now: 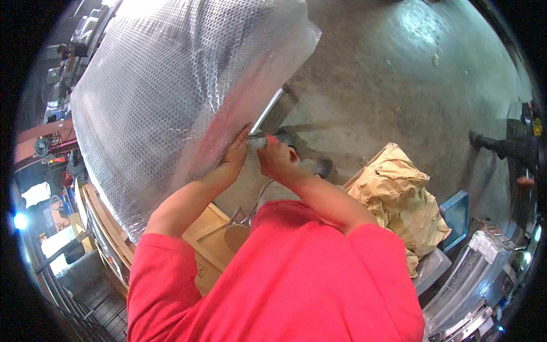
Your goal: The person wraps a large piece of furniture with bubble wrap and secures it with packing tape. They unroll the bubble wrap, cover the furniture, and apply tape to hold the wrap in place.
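Observation:
A large bubble-wrapped bundle point(154, 85) stands in front of me on the left, with a reddish patch showing through the wrap near my hands. My left hand point(235, 150) lies along its near right edge, fingers stretched out against the wrap. Just right of it, my right hand point(275, 158) is closed around a small grey object point(257, 140) with a red part; its kind is too small to make out. Beyond both hands, a thin white strip point(266, 111) runs along the lower edge of the bundle.
Crumpled brown paper point(393, 199) is heaped at my right, with a blue tray point(456, 219) beyond. Clear plastic-wrapped pieces point(470, 279) lie at the lower right. Wooden boards point(208, 233) and a round stool point(236, 235) are near my left side. Another person's leg point(496, 145) shows far right.

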{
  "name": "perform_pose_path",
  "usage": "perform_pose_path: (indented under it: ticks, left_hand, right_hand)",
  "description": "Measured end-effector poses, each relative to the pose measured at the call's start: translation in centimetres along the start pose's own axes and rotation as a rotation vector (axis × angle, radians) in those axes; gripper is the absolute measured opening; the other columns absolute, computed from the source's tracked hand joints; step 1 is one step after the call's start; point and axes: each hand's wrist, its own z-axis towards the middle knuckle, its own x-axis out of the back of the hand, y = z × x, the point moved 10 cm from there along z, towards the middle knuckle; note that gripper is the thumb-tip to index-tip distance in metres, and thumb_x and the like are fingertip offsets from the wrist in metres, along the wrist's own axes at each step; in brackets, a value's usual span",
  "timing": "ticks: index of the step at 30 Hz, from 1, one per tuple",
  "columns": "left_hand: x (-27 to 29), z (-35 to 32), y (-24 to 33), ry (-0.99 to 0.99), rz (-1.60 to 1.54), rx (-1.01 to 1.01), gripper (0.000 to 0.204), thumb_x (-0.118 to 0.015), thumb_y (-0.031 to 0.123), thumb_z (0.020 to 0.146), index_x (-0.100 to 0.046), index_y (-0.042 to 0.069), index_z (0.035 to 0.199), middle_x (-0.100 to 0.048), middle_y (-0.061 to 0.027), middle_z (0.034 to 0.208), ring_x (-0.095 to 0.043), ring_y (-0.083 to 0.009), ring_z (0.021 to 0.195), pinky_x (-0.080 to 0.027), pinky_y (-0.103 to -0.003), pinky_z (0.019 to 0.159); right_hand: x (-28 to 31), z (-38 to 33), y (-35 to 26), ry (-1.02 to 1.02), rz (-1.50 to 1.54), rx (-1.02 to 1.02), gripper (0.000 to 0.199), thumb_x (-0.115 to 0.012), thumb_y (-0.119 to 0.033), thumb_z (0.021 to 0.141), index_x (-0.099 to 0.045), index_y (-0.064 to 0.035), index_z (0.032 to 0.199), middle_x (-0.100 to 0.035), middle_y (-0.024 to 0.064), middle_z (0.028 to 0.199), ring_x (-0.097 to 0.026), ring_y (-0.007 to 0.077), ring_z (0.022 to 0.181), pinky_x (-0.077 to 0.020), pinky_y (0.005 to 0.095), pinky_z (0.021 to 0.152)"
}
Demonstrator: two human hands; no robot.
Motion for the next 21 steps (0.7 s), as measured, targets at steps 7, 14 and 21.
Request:
perform_pose_path:
  ticks: [7, 14, 21]
  left_hand:
    - [-0.5, 1.2, 1.2, -0.153, 0.012, -0.192, 0.063, -0.030, 0.027, 0.102, -0.021, -0.005, 0.157, -0.010, -0.0148, 0.168, -0.004, -0.0333, 0.155, 0.003, -0.051, 0.125]
    - [0.9, 1.0, -1.2, 0.629, 3.200, -0.903, 0.069, -0.050, 0.049, 0.098, -0.039, 0.006, 0.151, -0.033, -0.0179, 0.157, -0.033, -0.0367, 0.143, -0.021, -0.056, 0.118]
    - [6.8, 4.4, -11.0, -0.076, 4.399, -0.442, 0.049, -0.054, 0.040, 0.097, -0.065, -0.002, 0.122, -0.067, -0.0230, 0.123, -0.064, -0.0355, 0.116, -0.049, -0.049, 0.100]
  right_hand:
    - [-8.5, -6.9, 5.7, -0.190, 0.106, -0.187, 0.037, -0.066, -0.027, 0.087, -0.067, -0.0100, 0.120, -0.073, 0.0154, 0.105, -0.071, 0.0345, 0.098, -0.0568, 0.0486, 0.076]
    - [1.1, -15.1, 10.4, 0.147, 0.324, -0.358, 0.065, -0.070, -0.040, 0.079, -0.055, -0.0248, 0.140, -0.072, 0.0190, 0.100, -0.070, 0.0392, 0.095, -0.0558, 0.0514, 0.078]
    - [8.2, -19.9, 14.3, 0.740, 0.563, -0.230, 0.081, -0.078, -0.042, 0.071, -0.051, -0.0284, 0.146, -0.072, 0.0164, 0.107, -0.070, 0.0386, 0.089, -0.0565, 0.0473, 0.079]
